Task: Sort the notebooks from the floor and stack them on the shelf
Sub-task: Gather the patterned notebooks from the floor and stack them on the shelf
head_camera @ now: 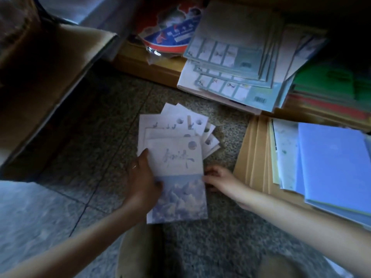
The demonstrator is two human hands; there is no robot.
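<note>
Holding the notebooks [176,157] on the floor [96,141], I pinch the left edge with my left hand [142,177], thumb on top. My right hand [218,178] curls at the right edge; I cannot tell if it grips. They look thin, bendy and slippery, so I should squeeze both long sides.

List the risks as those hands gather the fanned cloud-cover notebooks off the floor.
The fanned notebooks lie skewed under the top notebook; with the left hand and right hand only at its edges, lower ones may slip out.
The shelf stack overhangs the ledge; adding more could tip it.
</note>
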